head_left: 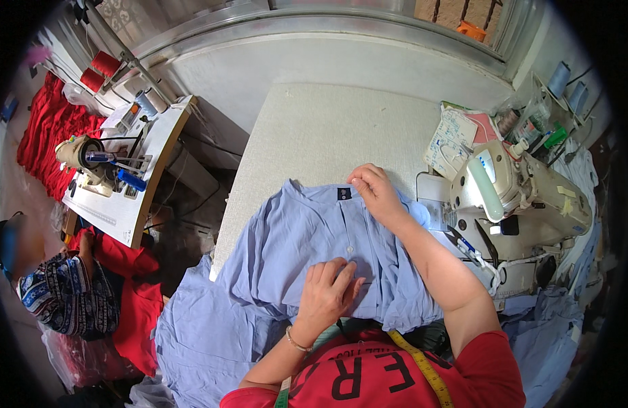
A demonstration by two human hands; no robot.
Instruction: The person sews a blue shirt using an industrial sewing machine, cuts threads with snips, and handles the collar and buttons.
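Pale blue cloth fills the middle of the frame: a light blue shirt (314,251) lies spread front-up on the grey tabletop (327,129), its collar toward the top of the picture and its hem spilling over the near edge onto the person's lap. The left hand (327,289) rests flat on the lower part of the button placket, fingers together and nearly straight, pressing the cloth down rather than gripping it, which seems meant to keep the front from sliding. The right hand (375,190) sits up at the collar, right of the small dark label (344,194), fingers curled as if pinching the fabric edge, though whether it truly holds a fold is hard to tell from this angle. A white button (350,249) shows between the two hands. A yellow tape measure (422,367) hangs over the person's red top at the lower edge. At right centre stands a cream sewing machine (518,190). At upper left a second sewing table (130,183) carries thread cones, with red cloth (45,136) beyond and another seated person (62,285) at left.
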